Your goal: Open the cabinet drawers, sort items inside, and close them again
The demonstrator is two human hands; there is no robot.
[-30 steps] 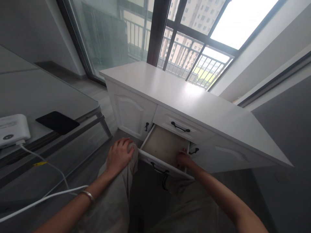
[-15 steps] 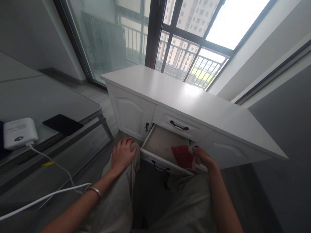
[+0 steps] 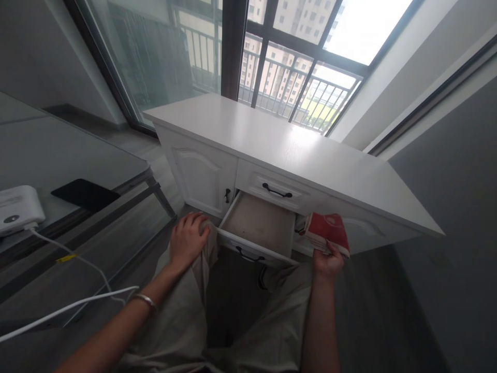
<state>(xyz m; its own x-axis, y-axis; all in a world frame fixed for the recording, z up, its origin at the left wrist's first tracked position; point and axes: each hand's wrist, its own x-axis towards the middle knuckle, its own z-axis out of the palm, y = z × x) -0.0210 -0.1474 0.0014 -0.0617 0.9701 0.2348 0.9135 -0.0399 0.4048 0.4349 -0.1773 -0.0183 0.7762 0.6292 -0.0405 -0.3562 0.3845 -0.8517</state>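
Head view shows your right hand (image 3: 327,261) with its fingers clamped on a red book (image 3: 326,233), held up just right of the open drawer (image 3: 259,228) of the white cabinet (image 3: 272,145). Your left hand (image 3: 187,240) rests flat on your knee, fingers loosely together, just left of the drawer. A white cable (image 3: 66,308) crosses the floor at left.

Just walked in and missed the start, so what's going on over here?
A person sits facing a white cabinet whose lower drawer is pulled open and looks bare inside. Their right hand holds a red booklet up beside the drawer, to its right, in a closed grip. Their left hand rests flat on their knee, holding nothing. A white charger with its cable and a black phone lie on the glass table to the left.
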